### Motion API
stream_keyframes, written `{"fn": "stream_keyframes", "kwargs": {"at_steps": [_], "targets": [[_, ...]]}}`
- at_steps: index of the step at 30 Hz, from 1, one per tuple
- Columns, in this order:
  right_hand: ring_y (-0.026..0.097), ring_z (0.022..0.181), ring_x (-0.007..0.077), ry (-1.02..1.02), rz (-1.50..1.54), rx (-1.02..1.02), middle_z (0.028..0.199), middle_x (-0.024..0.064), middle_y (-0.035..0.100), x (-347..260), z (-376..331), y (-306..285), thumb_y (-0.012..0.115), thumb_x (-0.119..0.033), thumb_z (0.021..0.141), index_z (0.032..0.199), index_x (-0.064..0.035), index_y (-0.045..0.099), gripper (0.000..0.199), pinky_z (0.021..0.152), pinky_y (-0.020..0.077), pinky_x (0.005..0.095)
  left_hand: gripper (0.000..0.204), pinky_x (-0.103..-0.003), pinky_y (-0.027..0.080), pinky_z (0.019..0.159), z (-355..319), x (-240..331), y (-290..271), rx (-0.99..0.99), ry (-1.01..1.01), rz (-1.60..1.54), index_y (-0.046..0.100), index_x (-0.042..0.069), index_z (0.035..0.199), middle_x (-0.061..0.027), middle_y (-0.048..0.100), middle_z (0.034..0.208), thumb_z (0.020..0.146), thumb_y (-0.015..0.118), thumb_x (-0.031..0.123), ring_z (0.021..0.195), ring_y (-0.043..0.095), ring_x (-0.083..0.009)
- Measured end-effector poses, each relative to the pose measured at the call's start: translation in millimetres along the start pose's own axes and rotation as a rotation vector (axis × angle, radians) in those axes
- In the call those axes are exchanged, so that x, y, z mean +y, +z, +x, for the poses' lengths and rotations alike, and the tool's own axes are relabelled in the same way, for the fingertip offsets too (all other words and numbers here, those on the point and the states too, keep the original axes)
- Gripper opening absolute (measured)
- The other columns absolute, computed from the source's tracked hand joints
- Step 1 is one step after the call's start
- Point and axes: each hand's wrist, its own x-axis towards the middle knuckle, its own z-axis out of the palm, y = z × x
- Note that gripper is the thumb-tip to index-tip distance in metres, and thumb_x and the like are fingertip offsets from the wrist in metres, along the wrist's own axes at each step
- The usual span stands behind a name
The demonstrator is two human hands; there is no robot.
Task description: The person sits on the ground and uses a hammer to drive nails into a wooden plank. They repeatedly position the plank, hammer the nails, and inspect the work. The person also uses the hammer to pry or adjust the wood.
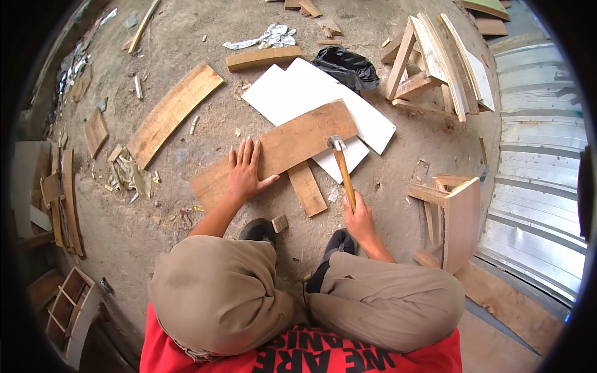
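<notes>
A long brown wooden board (292, 142) lies aslant in front of me, partly over white panels (367, 118) and a shorter wood piece (306, 189). My left hand (247, 171) rests flat on the board's left half, fingers spread. In my right hand (359, 217) is a claw hammer (344, 166), gripped low on its wooden handle. The hammer's metal head is at the board's near edge toward its right end; whether it touches the wood I cannot tell. No nail can be made out there.
Another plank (174, 115) lies to the left, and a wood block (263, 58) beyond the panels, near a black plastic bag (347, 67). Wooden frames (429, 68) stand at the far right, with a box-like frame (457, 217) nearer. Corrugated metal sheeting (535, 161) lines the right side.
</notes>
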Motion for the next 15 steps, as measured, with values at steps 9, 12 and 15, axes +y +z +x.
{"fn": "stream_keyframes", "kwargs": {"at_steps": [9,12,15], "targets": [[0.070,0.076,0.0440,-0.071,0.113,0.117,0.081,0.0265,0.066,-39.5,14.2,-16.4,0.055,-0.017,0.100,0.130,0.0004,0.048,0.036,0.061,0.0527,0.0471,0.114,-0.054,0.004,0.124,-2.6,1.7,-4.5,-0.038,-0.005,0.025,0.022,0.002,0.157,-0.0207,0.022,0.162,0.081,0.053,0.081,0.153,0.014,-0.0330],[0.068,0.080,0.0486,-0.010,0.022,0.010,0.082,0.0283,0.066,-3.7,5.3,2.7,0.054,-0.017,0.100,0.131,-0.0009,0.047,0.036,0.061,0.0522,0.0507,0.114,-0.054,0.004,0.124,-2.9,3.2,-3.2,-0.034,0.002,0.036,0.022,0.002,0.157,-0.0205,0.022,0.162,0.081,0.053,0.081,0.153,0.015,-0.0328],[0.070,0.077,0.0461,-0.057,-0.026,-0.021,0.081,0.0277,0.067,5.5,-22.2,5.4,0.055,-0.018,0.100,0.129,0.0003,0.048,0.035,0.060,0.0533,0.0492,0.114,-0.054,0.005,0.123,-2.2,1.8,-2.7,-0.018,0.002,0.032,0.022,0.002,0.157,-0.0203,0.023,0.162,0.081,0.053,0.081,0.153,0.016,-0.0327]]}}
